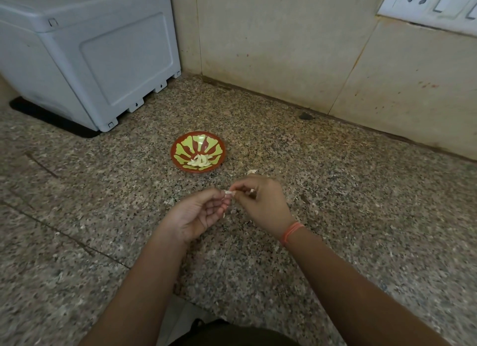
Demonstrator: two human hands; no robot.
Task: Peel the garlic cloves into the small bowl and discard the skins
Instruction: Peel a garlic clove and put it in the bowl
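A small red bowl (198, 151) with a green leaf pattern stands on the speckled granite counter and holds several peeled garlic cloves (200, 160). Just in front of it, my left hand (198, 215) and my right hand (260, 203) meet above the counter. Both pinch a small garlic clove (229, 192) between their fingertips; most of the clove is hidden by the fingers. An orange thread band circles my right wrist. Bits of pale garlic skin (251, 172) lie on the counter close behind my right hand.
A large grey plastic appliance (85, 53) on a black mat fills the back left corner. A tiled wall (309, 48) runs behind the counter, with a white socket plate (433, 4) at top right. The counter's front edge (180, 301) lies near my body.
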